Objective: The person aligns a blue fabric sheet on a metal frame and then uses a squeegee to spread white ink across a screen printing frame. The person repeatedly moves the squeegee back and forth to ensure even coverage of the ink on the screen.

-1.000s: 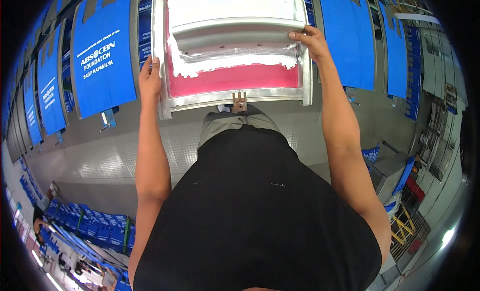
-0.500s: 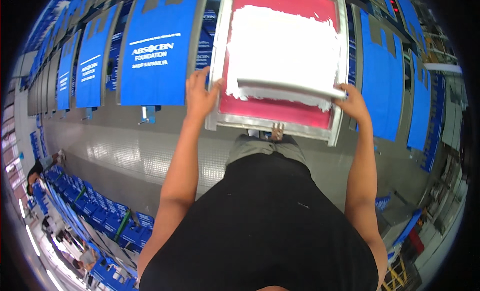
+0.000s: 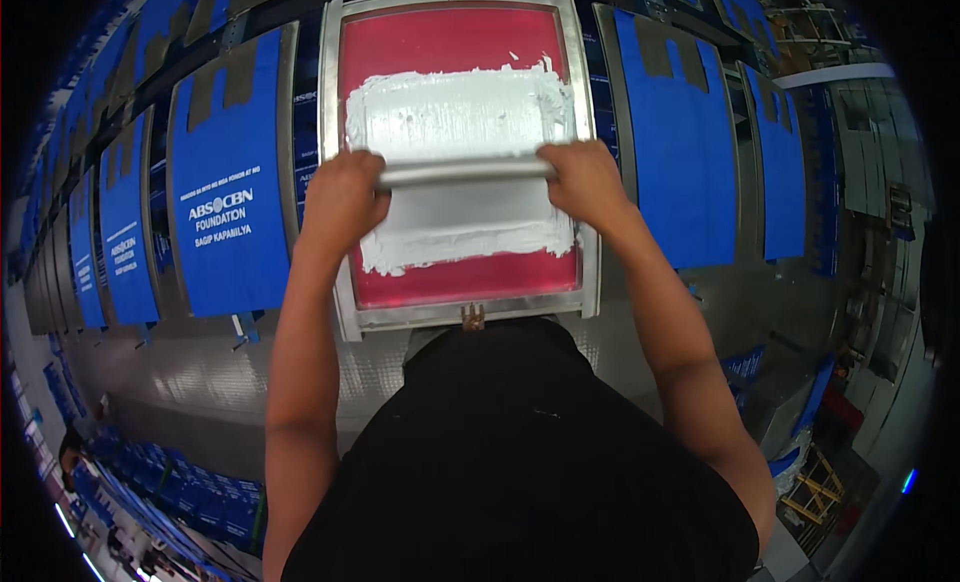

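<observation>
A metal-framed printing screen with red mesh lies flat on the long table in front of me, covered across its middle with white ink. A long metal squeegee lies across the screen. My left hand grips its left end and my right hand grips its right end. Below the squeegee the ink layer is thinner and greyer.
Blue fabric bags lie in a row on the table on both sides, a printed one at left and plain ones at right. Stacks of blue bags sit on the floor lower left. A yellow frame stands lower right.
The screen was being carried and set down by its frame edges; now it lies flat and both hands have shifted onto the squeegee in the middle of the screen.
</observation>
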Demonstrator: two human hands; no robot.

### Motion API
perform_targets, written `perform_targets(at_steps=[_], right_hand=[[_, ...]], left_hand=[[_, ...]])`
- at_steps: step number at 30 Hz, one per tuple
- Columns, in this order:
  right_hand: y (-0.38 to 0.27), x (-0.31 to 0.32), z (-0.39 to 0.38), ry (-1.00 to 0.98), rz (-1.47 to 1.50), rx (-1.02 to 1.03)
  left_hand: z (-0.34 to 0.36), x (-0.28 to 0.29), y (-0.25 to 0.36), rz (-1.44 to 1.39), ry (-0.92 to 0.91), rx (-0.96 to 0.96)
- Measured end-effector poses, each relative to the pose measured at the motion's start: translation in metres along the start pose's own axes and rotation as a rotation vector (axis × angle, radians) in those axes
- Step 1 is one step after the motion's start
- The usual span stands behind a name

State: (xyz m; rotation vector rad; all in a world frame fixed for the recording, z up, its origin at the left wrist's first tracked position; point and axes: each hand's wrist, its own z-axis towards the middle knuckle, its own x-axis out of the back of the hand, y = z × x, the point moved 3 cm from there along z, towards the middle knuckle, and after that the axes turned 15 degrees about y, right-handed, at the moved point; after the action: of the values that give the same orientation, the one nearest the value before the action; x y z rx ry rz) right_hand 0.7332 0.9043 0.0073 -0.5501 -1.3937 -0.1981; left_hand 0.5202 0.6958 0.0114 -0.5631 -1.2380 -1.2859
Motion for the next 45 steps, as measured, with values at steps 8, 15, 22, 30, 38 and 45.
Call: perform_targets(at_steps=[8,15,22,30,38,45], right_hand=[[0.004,-0.082,0.021,0.123,-0.159,0.078],[-0.045,-0.009,-0.104,0.000,0.054,0.032],[-0.042,-0.031,-0.122,-0.051,0.109,-0.035],[-0.001,-0.073,-0.036,0.084,-0.032,-0.027],[0.009,-0.036,0.049,-0.052,-0.152,0.002],[-0.028,-0.048,-0.105,0.039,0.028,-0.008]], left_hand=[[-0.011,-0.075,-0.024,0.127,0.107,0.044],[-0.103,0.005,0.049,-0.055,-0.109,0.105],[-0.137,-0.014,0.057,-0.121,-0.115,0.195],[-0.064,-0.072,-0.006,0.028,-0.001,0.209],[0.018,-0.048,-0.031,0.080,-0.173,0.290],[-0.122,-0.043,0.039,-0.035,-0.002,0.155]])
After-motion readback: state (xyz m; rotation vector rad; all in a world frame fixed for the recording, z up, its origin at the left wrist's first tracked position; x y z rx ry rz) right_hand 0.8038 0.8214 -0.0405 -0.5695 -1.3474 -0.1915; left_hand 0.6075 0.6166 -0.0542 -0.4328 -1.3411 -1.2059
